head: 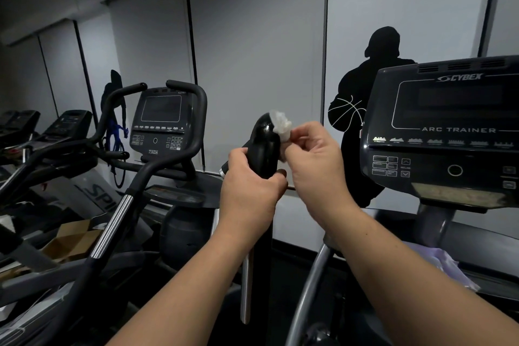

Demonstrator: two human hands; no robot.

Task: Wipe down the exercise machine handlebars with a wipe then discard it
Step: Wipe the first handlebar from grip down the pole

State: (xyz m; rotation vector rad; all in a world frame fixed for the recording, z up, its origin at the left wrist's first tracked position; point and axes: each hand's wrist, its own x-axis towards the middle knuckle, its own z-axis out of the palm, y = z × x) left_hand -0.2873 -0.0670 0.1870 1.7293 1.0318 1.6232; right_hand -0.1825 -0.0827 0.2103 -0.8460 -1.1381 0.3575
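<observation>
1. Black grip [264,146] of the near handlebar, held steady low down by left hand [250,191], fingers curled round it.
2. White wipe [280,125], bunched, pinched in right hand [314,160] fingertips and pressed against the grip's upper right side, near the rounded top.
3. Best done, by judgement: spread the wipe flatter, wrap round the grip, draw down in full turns; shift the left hand so the covered part gets wiped too.
4. Beyond: Cybex console [446,132] to the right, second machine [160,121] to the left, grey wall behind. No bin in sight.
</observation>
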